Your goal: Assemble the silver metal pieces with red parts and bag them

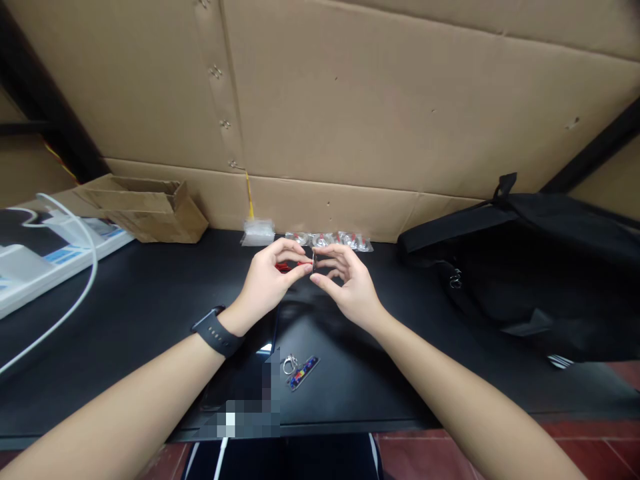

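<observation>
At the middle of the view, my right hand pinches a small thin flat piece between thumb and fingertips. It is turned edge-on, so its face is hidden and its exact kind does not show. My left hand, with a dark watch on the wrist, is closed around a red cord that runs toward the flat piece. Left fingertips meet the piece's near side. Below the hands, a clear keychain with a colourful print and a metal ring lies on the black table.
Several small clear packets and a stack of plastic sleeves lie along the cardboard wall. An open cardboard box and a white power strip are at left. A black bag fills the right side.
</observation>
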Demonstrator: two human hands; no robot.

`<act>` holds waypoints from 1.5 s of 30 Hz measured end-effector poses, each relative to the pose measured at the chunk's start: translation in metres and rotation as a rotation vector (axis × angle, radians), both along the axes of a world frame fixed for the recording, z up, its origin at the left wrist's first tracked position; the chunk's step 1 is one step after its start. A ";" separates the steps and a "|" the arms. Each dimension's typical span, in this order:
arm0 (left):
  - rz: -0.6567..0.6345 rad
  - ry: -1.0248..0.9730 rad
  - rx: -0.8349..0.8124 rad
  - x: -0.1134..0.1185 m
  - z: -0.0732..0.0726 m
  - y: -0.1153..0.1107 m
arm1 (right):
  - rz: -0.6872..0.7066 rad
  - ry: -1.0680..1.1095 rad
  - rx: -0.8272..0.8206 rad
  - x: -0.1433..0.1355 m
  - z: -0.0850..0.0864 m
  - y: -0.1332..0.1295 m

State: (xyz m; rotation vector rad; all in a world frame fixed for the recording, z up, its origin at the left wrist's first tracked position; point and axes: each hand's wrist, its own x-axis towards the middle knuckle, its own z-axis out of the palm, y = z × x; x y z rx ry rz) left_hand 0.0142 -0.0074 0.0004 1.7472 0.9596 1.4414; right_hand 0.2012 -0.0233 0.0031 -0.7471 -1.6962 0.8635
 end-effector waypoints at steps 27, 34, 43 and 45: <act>0.306 0.517 0.356 -0.002 0.004 -0.006 | -0.043 -0.028 -0.088 0.000 -0.002 0.000; 0.312 0.593 0.410 -0.001 0.004 -0.007 | -0.001 0.020 -0.244 0.000 -0.003 0.005; 0.303 0.632 0.459 -0.002 0.008 -0.009 | 0.040 -0.010 -0.320 0.006 -0.001 0.010; 0.299 0.623 0.438 -0.003 0.009 -0.009 | 0.031 -0.060 -0.264 0.008 0.001 0.011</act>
